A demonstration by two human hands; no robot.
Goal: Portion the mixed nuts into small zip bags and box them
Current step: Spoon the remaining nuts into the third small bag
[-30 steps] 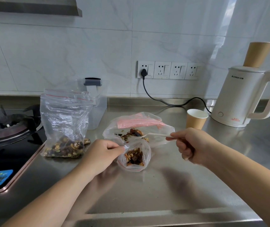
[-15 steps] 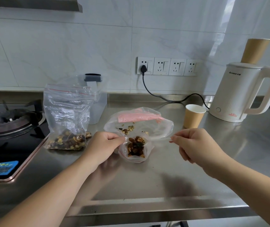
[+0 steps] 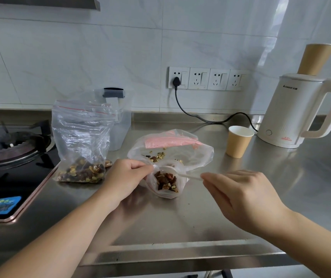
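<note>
My left hand (image 3: 127,175) pinches the rim of a small zip bag (image 3: 166,185) and holds it open; mixed nuts fill its lower part. My right hand (image 3: 240,195) pinches the handle of a white plastic spoon (image 3: 188,176) whose bowl sits over the small bag's mouth. Just behind lies a large clear bag with a pink strip (image 3: 170,145), a few nuts scattered inside. At the left several filled zip bags with red seals (image 3: 81,141) stand leaning against a clear plastic box (image 3: 120,125).
A gas hob (image 3: 14,157) fills the left side. A paper cup (image 3: 238,141) stands right of the big bag, beside a white kettle (image 3: 299,111) with an upturned paper cup on top. A black cord (image 3: 206,119) runs along the back. The steel counter's front edge (image 3: 180,255) is near.
My right hand brought the spoon from the big bag to the small bag, and the nut level in the small bag has risen. My left hand kept its grip.
</note>
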